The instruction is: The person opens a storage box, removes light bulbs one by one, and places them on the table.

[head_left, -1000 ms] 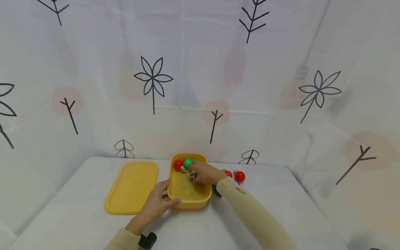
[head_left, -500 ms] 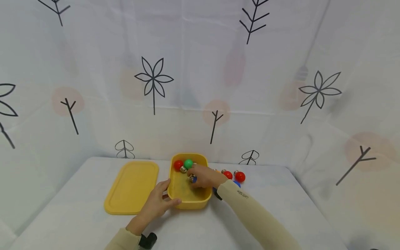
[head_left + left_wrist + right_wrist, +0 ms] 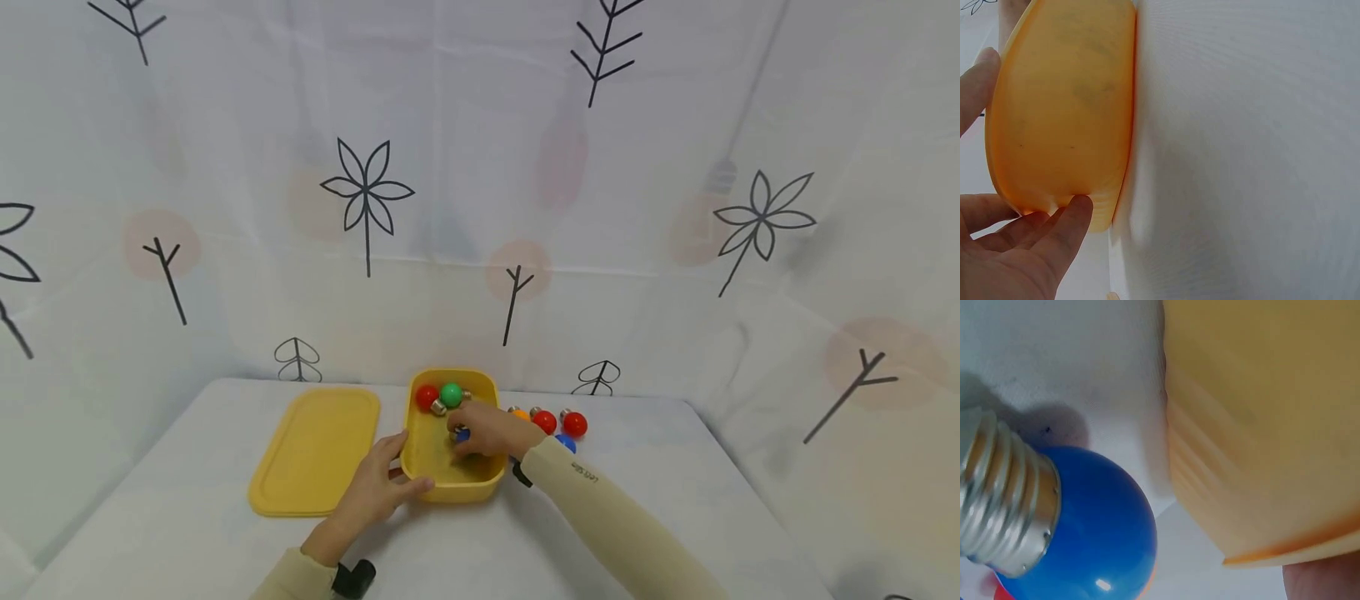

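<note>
A yellow plastic box (image 3: 454, 493) stands on the table, with a red light bulb (image 3: 427, 397) and a green light bulb (image 3: 451, 395) at its far end. My left hand (image 3: 375, 487) holds its near left corner, thumb at the front and fingers along the left side. In the left wrist view, fingertips (image 3: 1080, 203) press its wall. My right hand (image 3: 487, 429) reaches inside and pinches a blue light bulb (image 3: 462, 435), mostly hidden by the fingers. The right wrist view shows another blue bulb (image 3: 1100, 531) with a silver screw base, outside the box.
A yellow lid (image 3: 315, 450) lies flat on the table left of the box. Right of the box are red bulbs (image 3: 575, 424), an orange bulb (image 3: 521, 418) and a blue bulb (image 3: 566, 442), partly behind my right arm. A patterned white cloth hangs behind the table.
My right hand has lowered the blue bulb slightly toward the near part of the box, uncovering the green bulb's base. The left hand stays at the corner.
</note>
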Tool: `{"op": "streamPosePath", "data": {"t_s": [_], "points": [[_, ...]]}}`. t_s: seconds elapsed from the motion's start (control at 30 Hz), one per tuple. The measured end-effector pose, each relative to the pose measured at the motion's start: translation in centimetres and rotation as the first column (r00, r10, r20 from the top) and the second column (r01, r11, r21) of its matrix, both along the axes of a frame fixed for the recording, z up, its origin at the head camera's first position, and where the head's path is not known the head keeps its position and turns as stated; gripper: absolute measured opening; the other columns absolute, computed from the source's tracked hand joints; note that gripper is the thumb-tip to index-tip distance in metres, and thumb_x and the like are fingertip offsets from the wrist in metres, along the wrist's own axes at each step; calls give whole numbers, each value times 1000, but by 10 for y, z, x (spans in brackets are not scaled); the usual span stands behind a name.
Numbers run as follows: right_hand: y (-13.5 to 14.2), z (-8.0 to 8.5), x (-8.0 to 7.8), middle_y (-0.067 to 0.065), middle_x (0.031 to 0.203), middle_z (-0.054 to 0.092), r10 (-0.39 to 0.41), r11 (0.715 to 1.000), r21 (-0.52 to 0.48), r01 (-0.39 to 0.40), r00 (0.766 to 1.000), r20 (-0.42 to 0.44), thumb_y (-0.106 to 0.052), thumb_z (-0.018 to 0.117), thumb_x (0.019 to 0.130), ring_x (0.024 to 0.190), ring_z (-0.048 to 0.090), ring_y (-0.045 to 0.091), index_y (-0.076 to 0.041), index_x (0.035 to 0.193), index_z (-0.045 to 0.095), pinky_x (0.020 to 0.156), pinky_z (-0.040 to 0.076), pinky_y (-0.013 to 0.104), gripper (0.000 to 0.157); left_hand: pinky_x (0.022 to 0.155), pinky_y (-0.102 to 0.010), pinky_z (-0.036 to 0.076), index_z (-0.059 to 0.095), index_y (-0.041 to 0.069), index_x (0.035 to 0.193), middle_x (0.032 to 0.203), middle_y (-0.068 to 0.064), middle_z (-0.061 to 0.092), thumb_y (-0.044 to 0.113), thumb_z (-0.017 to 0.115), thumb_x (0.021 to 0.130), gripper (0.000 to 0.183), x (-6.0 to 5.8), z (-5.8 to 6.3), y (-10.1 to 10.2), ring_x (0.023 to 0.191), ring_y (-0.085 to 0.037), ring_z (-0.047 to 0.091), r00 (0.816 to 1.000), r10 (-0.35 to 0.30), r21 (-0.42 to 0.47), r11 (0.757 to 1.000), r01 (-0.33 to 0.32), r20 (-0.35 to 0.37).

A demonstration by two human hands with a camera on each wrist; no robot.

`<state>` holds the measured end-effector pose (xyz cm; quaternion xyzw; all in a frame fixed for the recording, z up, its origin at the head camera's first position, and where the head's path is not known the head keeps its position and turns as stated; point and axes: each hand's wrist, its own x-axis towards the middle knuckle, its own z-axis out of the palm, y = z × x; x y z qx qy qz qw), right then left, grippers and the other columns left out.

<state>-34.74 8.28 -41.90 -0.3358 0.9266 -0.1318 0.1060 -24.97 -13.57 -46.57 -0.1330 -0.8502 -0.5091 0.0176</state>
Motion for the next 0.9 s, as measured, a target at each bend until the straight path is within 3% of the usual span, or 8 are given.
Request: {"op": "streamPosePath", "data": {"t_s": [0.33, 0.9], "points": [[0, 3, 4, -7, 113, 54, 12, 998, 54, -11, 1000, -18, -37, 80, 76, 97, 49, 9, -22, 117, 63, 89, 50, 24, 46, 94, -35, 50, 34, 0, 146, 144, -17, 40, 35, 80, 77, 91, -1, 2, -1, 126, -29, 46, 1000, 7, -8, 1000, -7, 6], [0, -3, 2, -6, 112, 56, 18, 1000, 4, -18, 1000, 12, -31, 77, 81, 97, 51, 9, -20, 118, 65, 92, 50, 26, 40, 94, -34, 50, 34, -2, 145, 142, -19, 41, 34, 79, 78, 89, -3, -4, -1, 126, -31, 46, 1000, -12, 15, 1000, 12, -13]]}}
